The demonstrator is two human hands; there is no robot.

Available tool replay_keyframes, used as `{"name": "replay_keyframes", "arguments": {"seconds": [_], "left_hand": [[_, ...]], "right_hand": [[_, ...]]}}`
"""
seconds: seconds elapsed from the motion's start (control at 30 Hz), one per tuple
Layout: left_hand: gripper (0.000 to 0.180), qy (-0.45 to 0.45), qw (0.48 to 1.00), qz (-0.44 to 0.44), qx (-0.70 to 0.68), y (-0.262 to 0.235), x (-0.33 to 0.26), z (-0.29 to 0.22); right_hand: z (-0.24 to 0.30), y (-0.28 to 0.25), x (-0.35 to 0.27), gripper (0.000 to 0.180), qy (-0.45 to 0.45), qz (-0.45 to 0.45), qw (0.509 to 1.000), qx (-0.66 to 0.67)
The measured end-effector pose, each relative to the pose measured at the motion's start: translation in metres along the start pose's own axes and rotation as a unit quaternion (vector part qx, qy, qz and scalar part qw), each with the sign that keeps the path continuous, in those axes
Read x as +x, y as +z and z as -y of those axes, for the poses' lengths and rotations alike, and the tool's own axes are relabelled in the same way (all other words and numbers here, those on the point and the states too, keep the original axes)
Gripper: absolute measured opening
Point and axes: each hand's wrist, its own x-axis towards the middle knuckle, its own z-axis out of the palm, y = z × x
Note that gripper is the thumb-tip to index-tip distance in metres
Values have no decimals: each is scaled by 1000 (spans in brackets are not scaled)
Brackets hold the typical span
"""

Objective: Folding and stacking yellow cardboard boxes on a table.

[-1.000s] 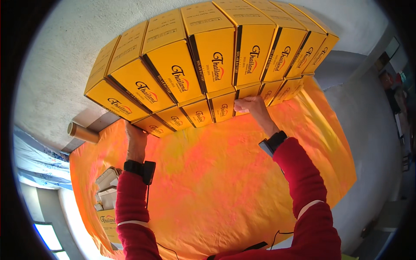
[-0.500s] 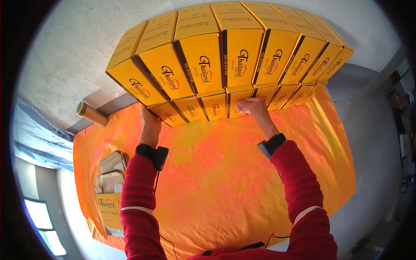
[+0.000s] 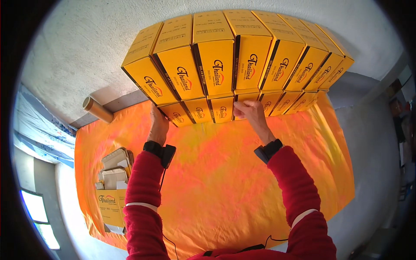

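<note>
A double row of tall yellow cartons [image 3: 225, 65] stands along the far edge of the orange sheet [image 3: 216, 173], backed against the rough white wall [image 3: 78, 52]. The upper cartons stand upright side by side, long axes vertical, narrow printed faces turned toward the person; the row itself runs left to right along the wall, from near the sheet's far left part to its far right corner. Beneath them a lower tier of yellow cartons [image 3: 197, 112] shows only its top portions. The left hand [image 3: 158, 123] presses flat against the left end of the lower tier, fingers hidden behind the carton's edge, so I cannot tell whether it grips. The right hand [image 3: 250, 110] rests with curled fingers on the front of a lower carton near the middle of the row, touching it rather than enclosing it. Both wrists wear black bands, and the sleeves are red. A brown cardboard tube [image 3: 99, 109] lies at the far left edge of the sheet, just beside the wall and apart from the row's left end. At the near left corner sits an open yellow box [image 3: 110, 203] with flattened cardboard pieces [image 3: 115, 167] in it. The middle and right of the sheet lie bare, with grey floor [image 3: 372, 143] beyond the right edge.
</note>
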Motion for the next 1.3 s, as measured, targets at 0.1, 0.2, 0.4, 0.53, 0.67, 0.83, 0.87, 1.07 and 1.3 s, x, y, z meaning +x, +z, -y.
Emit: {"name": "replay_keyframes", "arguments": {"seconds": [0.1, 0.2, 0.4, 0.53, 0.67, 0.83, 0.87, 1.07, 1.3], "left_hand": [[36, 55, 988, -141, 43, -16, -13, -21], [33, 401, 899, -133, 113, -46, 2, -60], [30, 636, 640, 228, 366, 142, -140, -151], [38, 728, 427, 220, 489, 208, -130, -127], [42, 666, 435, 232, 560, 217, -111, -108], [36, 686, 542, 227, 430, 199, -124, -102], [35, 666, 573, 235, 416, 194, -132, -102], [25, 519, 663, 270, 468, 91, -164, -66], [17, 339, 732, 334, 487, 51, -132, 55]], "right_hand": [[24, 16, -8, 33, -87, -14, 996, 21], [25, 11, -7, 34, -75, 52, 996, -10], [-15, 5, 8, 31, 34, 11, 993, -113], [-30, 20, 19, 36, 50, 91, 987, -120], [-16, 41, 15, 37, 42, 147, 988, -11], [-9, 55, 17, 33, 48, 62, 988, 136], [-13, 57, 18, 32, 52, 33, 983, 171], [-40, -6, 7, 29, 69, 32, 997, 4], [-68, -15, 23, 26, 68, -21, 997, -24]]}}
